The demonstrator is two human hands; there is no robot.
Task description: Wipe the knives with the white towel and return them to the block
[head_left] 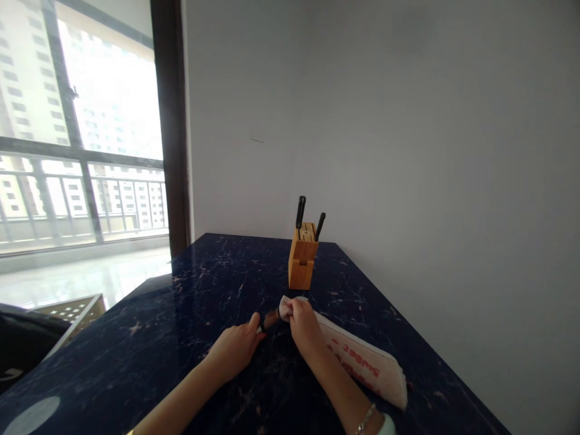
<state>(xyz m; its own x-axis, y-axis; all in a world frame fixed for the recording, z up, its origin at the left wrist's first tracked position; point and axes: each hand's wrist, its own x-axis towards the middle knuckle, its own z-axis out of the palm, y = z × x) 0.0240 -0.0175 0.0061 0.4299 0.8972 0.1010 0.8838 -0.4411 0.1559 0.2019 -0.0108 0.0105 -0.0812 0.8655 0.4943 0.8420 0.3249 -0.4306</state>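
My left hand (238, 349) is closed around the handle end of a knife (271, 318), whose short stretch of blade shows between my hands. A pale towel (365, 359) with red lettering covers the far part of the blade. My right hand (304, 325) pinches a folded end of that towel over the knife; the rest of the cloth trails across the table to the right, partly behind my forearm. Just beyond both hands stands a wooden knife block (301, 270) with several slots in its top. Black-handled knives (301, 211) stick up out of it.
The dark blue marbled table (235, 266) runs back to a grey wall (430, 181), which also borders its right side. A pale round patch (32, 415) lies at the near left. Past the left edge are a chair (75, 317) and a large window (113, 109).
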